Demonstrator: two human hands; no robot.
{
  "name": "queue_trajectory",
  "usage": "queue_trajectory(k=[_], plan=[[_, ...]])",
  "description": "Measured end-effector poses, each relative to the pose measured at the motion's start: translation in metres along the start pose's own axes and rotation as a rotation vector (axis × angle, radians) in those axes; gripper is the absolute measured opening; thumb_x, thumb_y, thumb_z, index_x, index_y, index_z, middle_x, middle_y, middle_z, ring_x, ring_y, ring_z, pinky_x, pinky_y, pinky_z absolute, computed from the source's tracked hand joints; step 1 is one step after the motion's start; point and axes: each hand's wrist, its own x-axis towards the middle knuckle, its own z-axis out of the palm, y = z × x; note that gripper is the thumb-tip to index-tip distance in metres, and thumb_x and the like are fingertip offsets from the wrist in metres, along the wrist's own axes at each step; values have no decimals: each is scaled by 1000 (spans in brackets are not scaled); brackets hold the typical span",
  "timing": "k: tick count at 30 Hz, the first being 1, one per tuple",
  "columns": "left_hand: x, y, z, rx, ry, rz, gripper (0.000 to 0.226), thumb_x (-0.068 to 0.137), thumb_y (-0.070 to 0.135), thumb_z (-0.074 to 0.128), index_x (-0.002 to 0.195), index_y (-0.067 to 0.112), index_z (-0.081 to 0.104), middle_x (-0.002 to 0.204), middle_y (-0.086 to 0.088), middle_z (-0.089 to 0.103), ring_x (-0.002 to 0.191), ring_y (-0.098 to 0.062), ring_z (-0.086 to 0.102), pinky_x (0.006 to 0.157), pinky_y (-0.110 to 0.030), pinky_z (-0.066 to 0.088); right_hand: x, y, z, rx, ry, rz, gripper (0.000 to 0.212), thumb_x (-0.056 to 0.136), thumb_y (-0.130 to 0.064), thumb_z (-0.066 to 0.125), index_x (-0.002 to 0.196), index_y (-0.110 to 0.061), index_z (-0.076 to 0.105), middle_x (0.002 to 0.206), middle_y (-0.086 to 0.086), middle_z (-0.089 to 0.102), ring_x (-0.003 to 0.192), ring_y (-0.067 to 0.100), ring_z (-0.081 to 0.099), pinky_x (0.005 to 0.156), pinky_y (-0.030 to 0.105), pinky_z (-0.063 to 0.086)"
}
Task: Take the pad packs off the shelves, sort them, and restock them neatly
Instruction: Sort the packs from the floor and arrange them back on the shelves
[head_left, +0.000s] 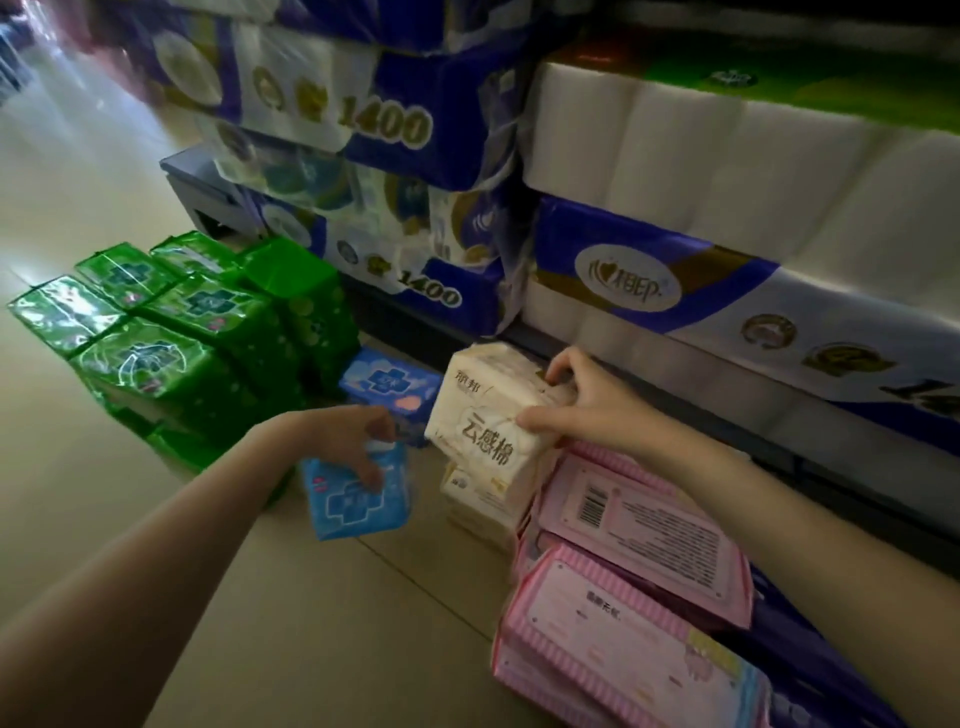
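Right hand (582, 402) gripping cream pack (493, 410); left hand (353, 436) pinching blue pack (358, 499) beneath; green packs (171, 332) lying beyond left hand.

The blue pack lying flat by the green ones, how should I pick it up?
Probably by its two long edges, coming straight down from above. The blue pack lies flat on the floor with its broad face up. The green stack crowds its left and the cream pack in the right hand its right, so the top is the open way in.
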Motion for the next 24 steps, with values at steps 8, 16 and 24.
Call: queue_trajectory(k=[8,16,24], plan=[[0,-44,6,66,-44,-100,66,73,17,78,129,13,43,129,-1,49,114,-18,50,92,-24,39,37,4,110,-304,-297,6,59,75,-48,67,119,-17,42,123,9,47,94,19,49,60,25,38],[13,-44,16,63,-7,-67,65,73,16,78,128,13,43,124,-6,51,99,-15,49,79,-21,38,29,50,161,-968,-273,-23,63,86,-48,58,134,-14,35,135,18,26,122,35,32,98,41,34],[4,10,-21,-51,-58,89,49,72,25,79,107,34,46,118,9,51,103,-12,54,87,-29,44,30,8,92,-685,-223,-168,55,84,-42,62,130,-18,44,132,10,40,119,28,41,90,38,39]])
